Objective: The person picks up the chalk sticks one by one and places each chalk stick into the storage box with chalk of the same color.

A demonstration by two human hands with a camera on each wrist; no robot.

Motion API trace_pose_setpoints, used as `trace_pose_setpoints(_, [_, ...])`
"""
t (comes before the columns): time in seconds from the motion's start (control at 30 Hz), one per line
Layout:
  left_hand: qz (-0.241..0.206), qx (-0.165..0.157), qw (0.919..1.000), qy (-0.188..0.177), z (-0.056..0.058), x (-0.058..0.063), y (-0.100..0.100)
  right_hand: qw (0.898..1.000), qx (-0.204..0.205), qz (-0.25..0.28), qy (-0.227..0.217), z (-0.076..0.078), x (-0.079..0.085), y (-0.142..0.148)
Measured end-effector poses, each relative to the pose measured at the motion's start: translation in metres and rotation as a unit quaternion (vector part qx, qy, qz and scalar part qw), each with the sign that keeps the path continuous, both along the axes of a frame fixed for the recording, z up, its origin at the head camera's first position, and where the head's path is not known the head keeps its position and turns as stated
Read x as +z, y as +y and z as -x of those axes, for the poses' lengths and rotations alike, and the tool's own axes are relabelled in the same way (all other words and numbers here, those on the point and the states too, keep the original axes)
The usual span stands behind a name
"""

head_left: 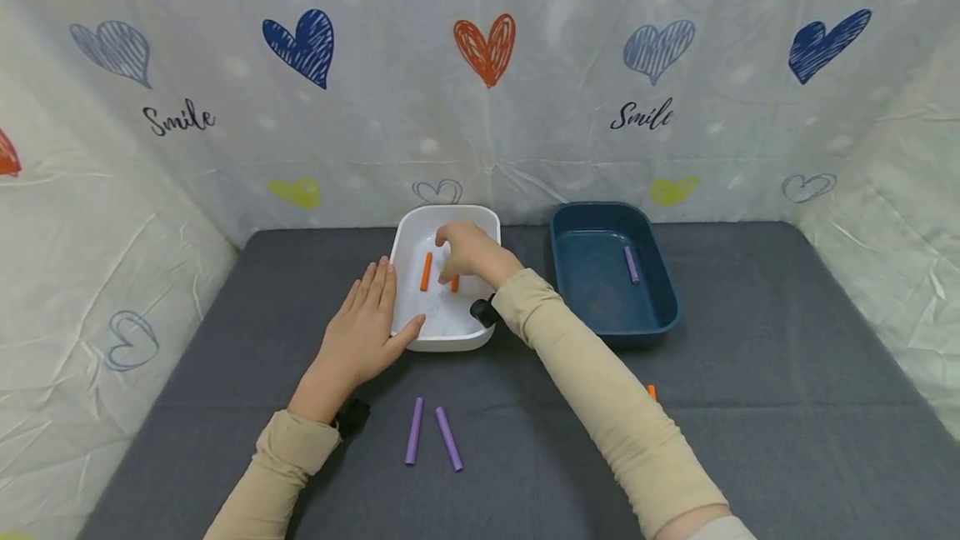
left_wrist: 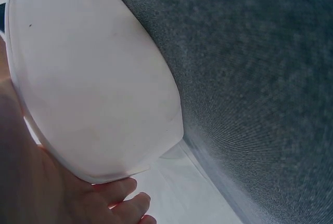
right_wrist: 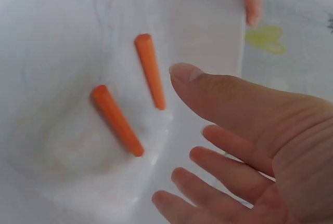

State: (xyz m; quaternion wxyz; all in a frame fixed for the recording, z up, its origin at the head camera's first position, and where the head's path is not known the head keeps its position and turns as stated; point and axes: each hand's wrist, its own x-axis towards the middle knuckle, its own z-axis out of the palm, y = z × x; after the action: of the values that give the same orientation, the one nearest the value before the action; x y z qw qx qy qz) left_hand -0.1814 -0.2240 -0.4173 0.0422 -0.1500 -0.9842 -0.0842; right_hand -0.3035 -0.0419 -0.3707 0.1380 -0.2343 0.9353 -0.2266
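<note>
Two orange sticks lie in the white tray [head_left: 442, 343]: the left stick [head_left: 426, 272] shows whole, the right stick [head_left: 454, 283] is partly covered by my right hand [head_left: 472, 252]. In the right wrist view both orange sticks [right_wrist: 118, 121] rest on the tray floor, apart from the fingers. That hand hovers over the tray with thumb and fingers spread and nothing between them. Flat along the tray's left rim, my left hand [head_left: 360, 332] rests with straight fingers. The left wrist view shows the tray's outer wall [left_wrist: 99, 83] beside this hand.
A dark blue tray [head_left: 667, 325] at the right holds a purple stick [head_left: 632, 265]. Two more purple sticks [head_left: 415, 432] lie on the grey cloth near the front. An orange stick [head_left: 652, 392] pokes out behind the right forearm. A printed curtain [head_left: 555, 140] hangs behind the table.
</note>
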Motion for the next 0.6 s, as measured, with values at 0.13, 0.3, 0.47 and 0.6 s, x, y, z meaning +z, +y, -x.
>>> trace_pose_setpoints(0.13, [0.0, 0.001, 1.0, -0.004, 0.0, 0.0, 0.001, 1.0, 0.011, -0.001, 0.016, -0.005, 0.009, 0.005])
trace_pose_setpoints(0.3, [0.002, 0.002, 1.0, -0.007, -0.001, 0.0, 0.001, 0.999, 0.017, 0.024, 0.019, -0.016, 0.021, 0.012])
trace_pose_setpoints(0.47, [0.003, 0.0, 1.0, -0.005, 0.0, 0.0, 0.0, 0.999, 0.005, 0.046, 0.011, -0.029, 0.027, 0.018])
trace_pose_setpoints(0.6, [0.002, -0.001, 1.0, -0.004, 0.001, -0.001, -0.001, 0.999, -0.002, 0.046, 0.019, -0.038, 0.031, 0.021])
